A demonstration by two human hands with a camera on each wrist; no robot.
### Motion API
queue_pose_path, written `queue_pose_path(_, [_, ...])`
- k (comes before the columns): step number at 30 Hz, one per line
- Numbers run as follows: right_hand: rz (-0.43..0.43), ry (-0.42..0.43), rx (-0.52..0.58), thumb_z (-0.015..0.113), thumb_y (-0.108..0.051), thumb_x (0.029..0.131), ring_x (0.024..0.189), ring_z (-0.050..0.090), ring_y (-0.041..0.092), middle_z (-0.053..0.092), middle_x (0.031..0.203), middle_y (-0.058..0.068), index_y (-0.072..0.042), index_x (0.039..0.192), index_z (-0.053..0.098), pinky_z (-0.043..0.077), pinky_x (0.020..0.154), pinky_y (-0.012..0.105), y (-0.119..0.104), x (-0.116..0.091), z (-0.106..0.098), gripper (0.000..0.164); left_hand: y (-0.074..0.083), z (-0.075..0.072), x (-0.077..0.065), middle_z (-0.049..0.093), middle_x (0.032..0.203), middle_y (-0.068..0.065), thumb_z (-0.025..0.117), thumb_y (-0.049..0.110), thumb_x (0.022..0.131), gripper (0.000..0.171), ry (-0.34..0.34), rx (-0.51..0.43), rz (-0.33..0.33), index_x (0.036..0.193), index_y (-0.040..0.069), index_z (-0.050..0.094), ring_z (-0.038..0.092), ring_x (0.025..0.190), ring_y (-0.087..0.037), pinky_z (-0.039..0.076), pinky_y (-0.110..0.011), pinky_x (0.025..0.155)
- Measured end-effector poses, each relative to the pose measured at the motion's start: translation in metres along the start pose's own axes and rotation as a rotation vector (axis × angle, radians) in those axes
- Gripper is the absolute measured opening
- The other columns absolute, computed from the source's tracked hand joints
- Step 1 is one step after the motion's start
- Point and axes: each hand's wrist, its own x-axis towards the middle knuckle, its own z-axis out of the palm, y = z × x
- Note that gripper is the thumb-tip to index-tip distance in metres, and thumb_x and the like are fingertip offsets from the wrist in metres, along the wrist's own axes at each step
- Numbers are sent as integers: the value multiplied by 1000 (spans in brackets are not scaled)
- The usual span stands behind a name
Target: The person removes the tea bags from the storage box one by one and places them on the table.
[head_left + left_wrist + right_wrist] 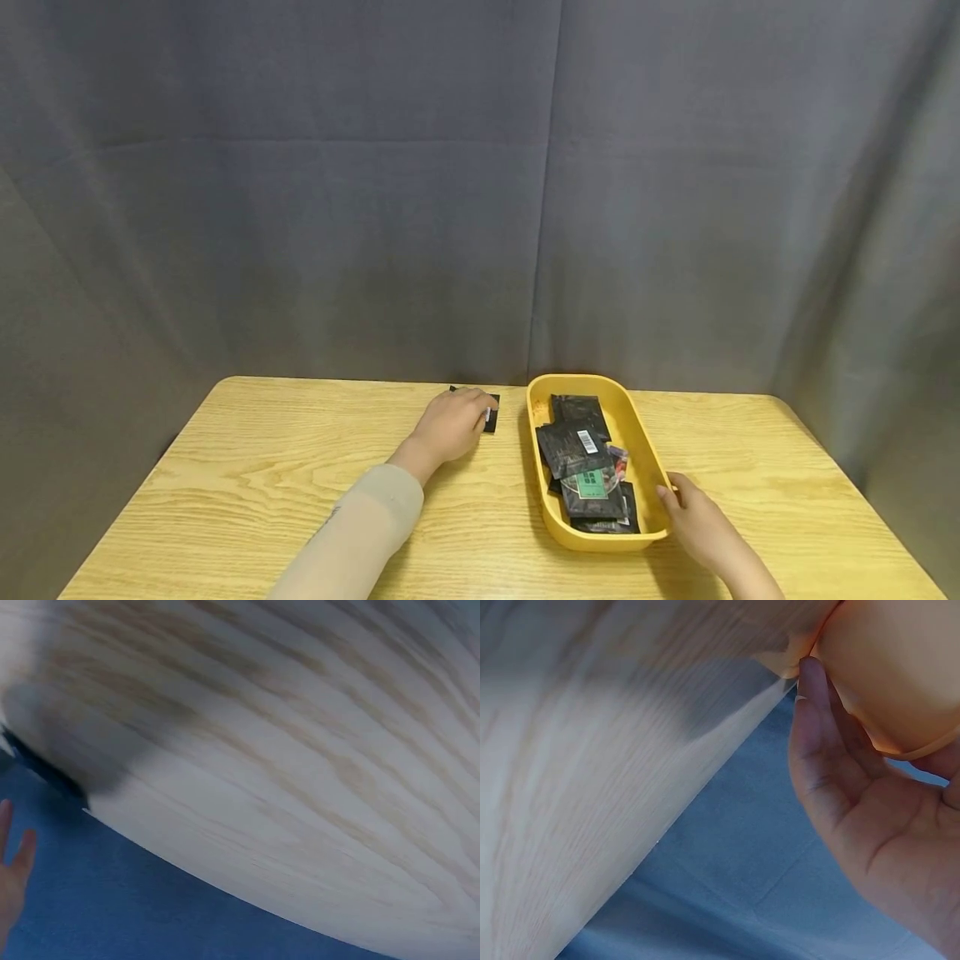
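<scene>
At the far edge of the table, my left hand [450, 423] reaches over a flat black sachet [491, 414], covering most of it. The left wrist view catches only a few extended fingers [22, 855] near the dark sachet [45, 769]; contact between them is unclear there. My right hand [697, 517] grips the near right corner of a yellow plastic bin [648, 467], thumb at the rim. From the right wrist, its fingers [821, 712] lie against the bin's outer wall [900, 667]. Inside the bin, several black sachets [566, 450] overlap, one with a green label [591, 485].
The wood-grain table [270, 475] spreads left and right of the bin. Grey curtain [337, 208] hangs behind its far edge and along both sides. A small red and purple printed piece [618, 461] shows among the sachets.
</scene>
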Motion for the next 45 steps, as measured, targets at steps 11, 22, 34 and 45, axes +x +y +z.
queue_pose_path(11, [-5, -1, 11, 40, -9, 105, 109, 59, 49, 58, 117, 37, 22, 131, 41, 51, 87, 55, 0, 3, 0, 40, 26, -20, 12, 59, 136, 3, 52, 20, 103, 33, 39, -231, -69, 135, 21, 61, 53, 128, -20, 44, -42, 103])
queue_pose_path(22, [16, -35, 7, 37, -12, 107, 111, 56, 52, 55, 120, 40, 24, 133, 36, 51, 86, 56, -3, 5, -1, 43, 59, -27, 23, 56, 141, 3, 50, 24, 104, 35, 30, -206, 18, 138, 22, 58, 50, 131, -19, 41, -40, 107])
queue_pose_path(34, [10, -20, 12, 38, -11, 107, 112, 56, 51, 56, 120, 38, 23, 131, 39, 50, 88, 56, -1, 3, -1, 42, 106, -21, 41, 51, 145, 7, 54, 33, 102, 40, -30, -88, 101, 141, 27, 55, 47, 133, -14, 37, -36, 110])
queue_pose_path(45, [9, -16, 23, 38, -11, 107, 110, 58, 50, 58, 119, 37, 22, 133, 39, 51, 87, 56, -5, 2, 2, 42, 144, -2, 34, 20, 163, -2, 52, 60, 95, 67, -227, 60, 28, 154, 32, 35, 29, 145, -16, 32, -39, 114])
